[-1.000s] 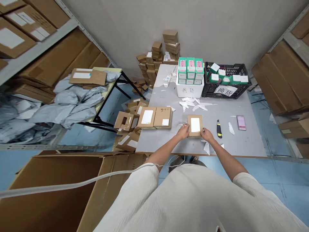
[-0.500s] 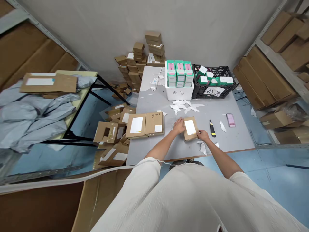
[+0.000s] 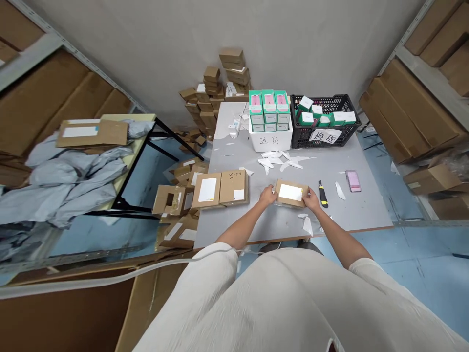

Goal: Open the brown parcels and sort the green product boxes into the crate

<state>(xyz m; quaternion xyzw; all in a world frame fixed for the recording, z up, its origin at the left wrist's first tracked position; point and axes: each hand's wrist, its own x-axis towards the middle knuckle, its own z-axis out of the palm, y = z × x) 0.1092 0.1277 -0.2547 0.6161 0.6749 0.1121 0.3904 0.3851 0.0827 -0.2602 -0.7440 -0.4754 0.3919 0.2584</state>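
A small brown cardboard box with a white label on top is between my two hands, over the front middle of the table. My left hand grips its left end, fingers closed on the edge. At the opposite end my right hand is closed on the right edge. A black and yellow utility knife lies just right of my right hand. Torn white paper scraps lie in front of the box. To the left sit two labelled cardboard boxes, side by side.
A white bin of green and pink boxes stands at the back beside a black crate. A pink phone lies at right. Cardboard boxes are piled left of the grey table. Grey mailing bags cover a side table.
The box has turned from lengthwise to crosswise, its long side now running left to right. My hands now hold its two short ends. The view has shifted slightly.
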